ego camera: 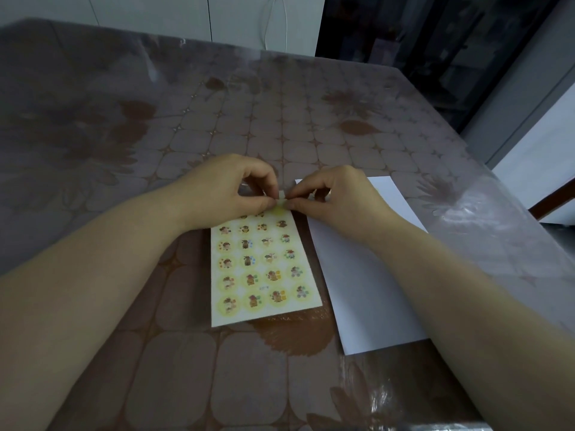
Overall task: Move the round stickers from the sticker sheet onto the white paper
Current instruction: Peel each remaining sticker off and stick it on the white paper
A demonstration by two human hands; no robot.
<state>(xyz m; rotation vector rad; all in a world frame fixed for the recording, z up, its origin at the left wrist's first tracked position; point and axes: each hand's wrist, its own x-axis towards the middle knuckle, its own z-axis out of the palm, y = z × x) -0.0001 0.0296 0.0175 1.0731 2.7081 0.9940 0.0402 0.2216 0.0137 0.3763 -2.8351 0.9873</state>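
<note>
Pale-yellow round stickers [251, 279], perhaps cartoon animals

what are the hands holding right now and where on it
Both the left hand and right hand pinch the pale yellow sheet of round stickers at its far right corner.

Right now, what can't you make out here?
Head view only:
- Sheet far rows: under left hand and right hand.
- Bit in both grips: sticker or sheet corner, hands cover it.
- Paper far-left part: under right hand.
- Stickers pictures: too small.
</note>
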